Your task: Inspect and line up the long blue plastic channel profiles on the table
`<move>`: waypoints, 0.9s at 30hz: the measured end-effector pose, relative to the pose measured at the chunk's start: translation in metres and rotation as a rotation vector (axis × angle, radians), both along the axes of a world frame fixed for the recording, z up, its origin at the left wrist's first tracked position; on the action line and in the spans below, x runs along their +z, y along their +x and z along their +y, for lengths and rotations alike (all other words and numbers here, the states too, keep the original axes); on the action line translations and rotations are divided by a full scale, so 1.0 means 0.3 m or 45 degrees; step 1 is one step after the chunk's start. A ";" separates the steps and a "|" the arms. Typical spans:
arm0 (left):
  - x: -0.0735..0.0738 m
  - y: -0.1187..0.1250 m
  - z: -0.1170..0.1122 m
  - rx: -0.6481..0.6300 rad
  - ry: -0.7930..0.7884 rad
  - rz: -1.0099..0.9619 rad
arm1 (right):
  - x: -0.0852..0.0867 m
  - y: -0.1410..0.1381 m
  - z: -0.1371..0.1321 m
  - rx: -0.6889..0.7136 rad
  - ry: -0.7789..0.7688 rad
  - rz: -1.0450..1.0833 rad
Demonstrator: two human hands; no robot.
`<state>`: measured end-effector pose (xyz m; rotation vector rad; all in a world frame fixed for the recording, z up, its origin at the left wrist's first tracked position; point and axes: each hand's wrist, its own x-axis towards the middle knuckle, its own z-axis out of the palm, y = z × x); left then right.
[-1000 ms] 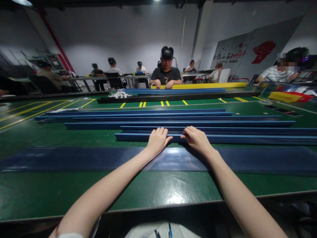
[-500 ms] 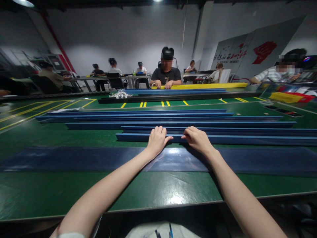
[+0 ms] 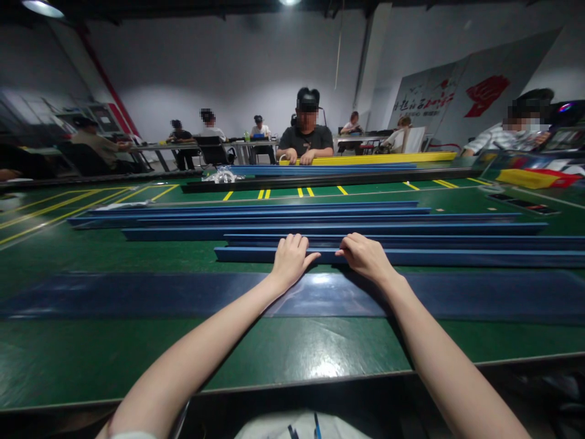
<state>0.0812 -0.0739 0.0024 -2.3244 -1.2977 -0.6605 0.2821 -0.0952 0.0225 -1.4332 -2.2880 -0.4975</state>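
Observation:
A long blue channel strip with two raised walls lies across the green table in front of me. My left hand grips its near wall, fingers bent over into the channel and thumb stretched along the front face. To the right, my right hand is curled over the same wall, thumb and forefinger pinching its edge; the other fingertips are hidden. A flat, glossy, dark-blue see-through strip lies nearer to me, under my forearms.
More blue channels lie parallel behind. Farther off are a black strip, crumpled clear plastic and a phone. Across the table, a person has both hands on a yellow strip. The table edge runs close to me.
Both hands keep the same hold on the blue channel, with no visible movement of it. The view has shifted very slightly, and the person at far right has leaned a little.

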 end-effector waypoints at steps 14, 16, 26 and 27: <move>0.000 0.001 -0.001 -0.059 0.060 0.002 | 0.019 0.076 -0.028 -0.145 -0.078 0.039; 0.000 0.001 -0.002 -0.050 0.068 0.001 | 0.020 0.077 -0.030 -0.160 -0.084 0.040; 0.003 -0.001 -0.007 -0.078 0.158 0.017 | 0.020 0.066 -0.037 -0.131 -0.073 0.017; 0.004 -0.003 -0.007 -0.083 0.167 0.016 | 0.019 0.066 -0.037 -0.127 -0.072 0.018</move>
